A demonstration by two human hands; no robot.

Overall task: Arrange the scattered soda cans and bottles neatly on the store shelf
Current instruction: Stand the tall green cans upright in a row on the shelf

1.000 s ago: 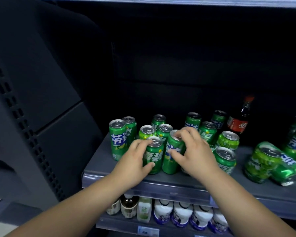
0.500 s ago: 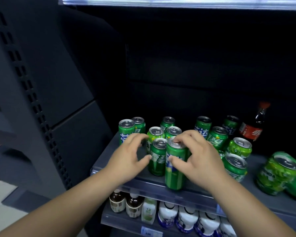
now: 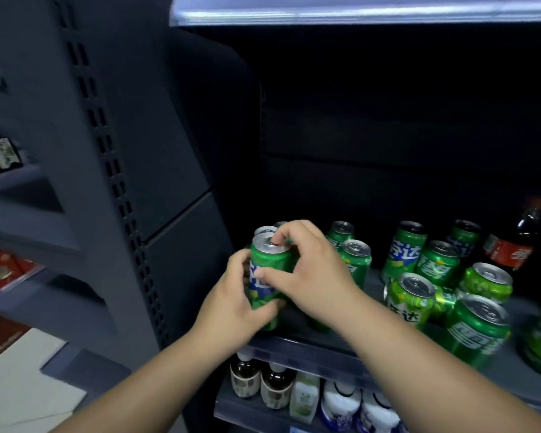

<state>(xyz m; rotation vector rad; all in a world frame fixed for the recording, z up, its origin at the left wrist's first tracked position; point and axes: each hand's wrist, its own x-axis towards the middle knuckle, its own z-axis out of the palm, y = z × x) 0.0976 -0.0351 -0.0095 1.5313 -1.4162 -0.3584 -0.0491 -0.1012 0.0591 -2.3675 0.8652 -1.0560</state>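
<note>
Between frames, the tall green can travelled from the middle of the cluster to the left front end of the shelf, upright and just ahead of another standing can. My left hand curled round its lower body; my right hand pinched it, fingertips on the rim and thumb on the label. I judged the double hold served to square it into a row. Tilted cans lay unsorted to the right, before the cola bottle.

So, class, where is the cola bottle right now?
In the head view, the cola bottle stands at the right rear of the shelf, just behind the green cans.
</note>
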